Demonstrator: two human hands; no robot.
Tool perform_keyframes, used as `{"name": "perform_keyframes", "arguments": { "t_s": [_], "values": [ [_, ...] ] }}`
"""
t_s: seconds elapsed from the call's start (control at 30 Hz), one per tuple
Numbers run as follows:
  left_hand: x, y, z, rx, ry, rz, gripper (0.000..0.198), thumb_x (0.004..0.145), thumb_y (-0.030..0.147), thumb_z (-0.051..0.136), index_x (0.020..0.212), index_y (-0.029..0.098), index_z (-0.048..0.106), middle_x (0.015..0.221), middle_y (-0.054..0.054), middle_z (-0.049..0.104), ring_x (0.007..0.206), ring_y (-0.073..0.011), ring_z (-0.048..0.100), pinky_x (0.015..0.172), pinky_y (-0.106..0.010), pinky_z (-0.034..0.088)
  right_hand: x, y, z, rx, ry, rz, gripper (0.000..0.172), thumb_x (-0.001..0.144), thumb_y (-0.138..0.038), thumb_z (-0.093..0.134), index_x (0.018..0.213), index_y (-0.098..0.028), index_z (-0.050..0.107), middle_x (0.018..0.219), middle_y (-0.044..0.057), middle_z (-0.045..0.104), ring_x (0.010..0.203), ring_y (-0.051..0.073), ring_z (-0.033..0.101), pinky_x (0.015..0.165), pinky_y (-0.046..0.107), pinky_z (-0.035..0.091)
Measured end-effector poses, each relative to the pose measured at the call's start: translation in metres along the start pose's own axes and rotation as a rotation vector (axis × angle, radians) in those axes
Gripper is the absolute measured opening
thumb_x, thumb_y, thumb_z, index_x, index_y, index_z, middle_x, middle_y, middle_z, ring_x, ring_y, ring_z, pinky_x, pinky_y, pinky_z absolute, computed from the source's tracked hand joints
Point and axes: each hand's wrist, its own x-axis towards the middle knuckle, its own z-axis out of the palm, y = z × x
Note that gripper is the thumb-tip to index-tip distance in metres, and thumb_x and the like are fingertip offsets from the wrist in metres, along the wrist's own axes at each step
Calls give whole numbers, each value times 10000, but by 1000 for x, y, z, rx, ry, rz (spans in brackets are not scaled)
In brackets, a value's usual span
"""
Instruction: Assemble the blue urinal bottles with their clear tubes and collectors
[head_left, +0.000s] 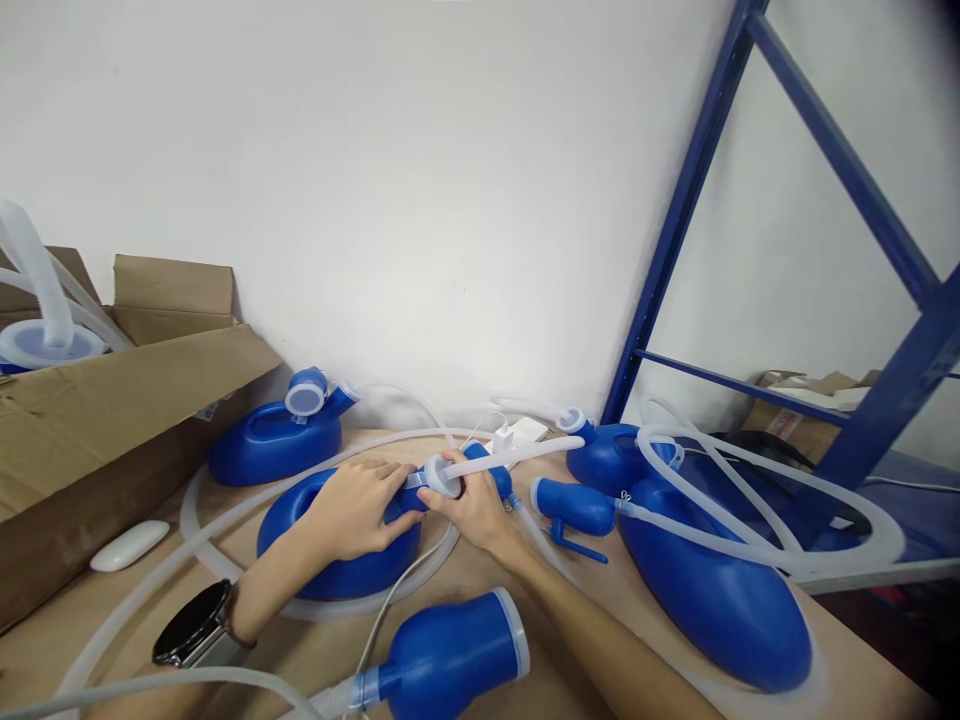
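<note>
The blue bottle (356, 574) lies beneath the left hand (365, 508) gripping its neck (407, 497); the right hand (474, 502) grasps its white cap (442, 477).

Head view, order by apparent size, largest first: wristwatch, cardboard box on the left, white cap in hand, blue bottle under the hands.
1. Cardboard box
2. Blue bottle
3. Wristwatch
4. White cap

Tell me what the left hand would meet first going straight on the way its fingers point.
Likely the white cap on the blue bottle, just ahead of the left hand. The right hand, holding that cap, lies close to the same line, so depth leaves it unclear which comes first.
</note>
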Motion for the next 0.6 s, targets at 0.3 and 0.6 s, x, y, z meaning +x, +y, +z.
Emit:
{"name": "perform_keyframes", "arguments": {
  "t_s": [0.3,0.6],
  "values": [
    [1,4,-1,6,-2,-79,542,906,486,571,1337,158,562,1193,-165,755,1084,-355,716,913,-468,550,-5,-15,4,-107,30,110,316,871,-540,668,1007,-255,667,862,14,745,831,224,701,758,302,483],
    [-1,1,0,40,10,30,670,994,466,472,1604,260,288,1025,-85,770,956,-300,728,865,-418,540,-5,-3,4,85,-80,54,570,881,-635,622,1253,-202,602,1159,109,703,1111,304,650,994,436,483]
  ]
}}
